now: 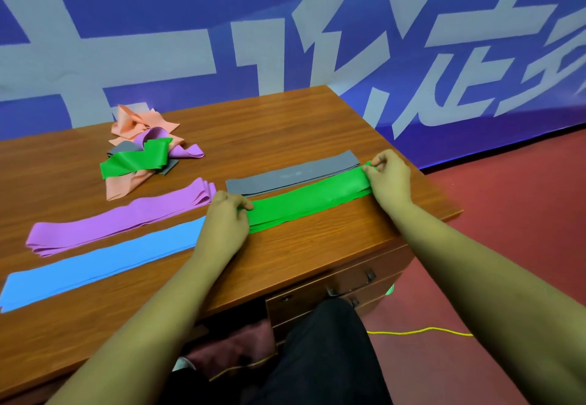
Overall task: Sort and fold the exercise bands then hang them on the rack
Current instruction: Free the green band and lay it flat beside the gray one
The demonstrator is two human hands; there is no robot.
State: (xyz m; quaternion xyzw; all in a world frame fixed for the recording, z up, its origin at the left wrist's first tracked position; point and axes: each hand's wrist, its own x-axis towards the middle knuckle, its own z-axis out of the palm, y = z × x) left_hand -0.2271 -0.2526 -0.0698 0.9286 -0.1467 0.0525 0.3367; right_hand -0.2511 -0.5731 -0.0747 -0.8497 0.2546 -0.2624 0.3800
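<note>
Left hand [226, 220] and right hand [388, 179], fingers curled, each pinch one end of the folded green band [310, 196], which lies flat on the table [317, 131] beside the grey [291, 176], purple [120, 217] and blue [95, 262] bands. This looks like the folding step. Next, the tangled pile [142, 150] likely needs sorting; no rack is in view.

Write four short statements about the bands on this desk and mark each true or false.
1. The left hand and right hand pinch the ends of the folded green band. True.
2. The grey band lies nearer the person than the green band. False: it lies beyond it, farther from the person.
3. The blue band lies flat, nearer the person than the purple band. True.
4. The pile holds only orange bands. False: green, purple and grey ones are in it too.
</note>
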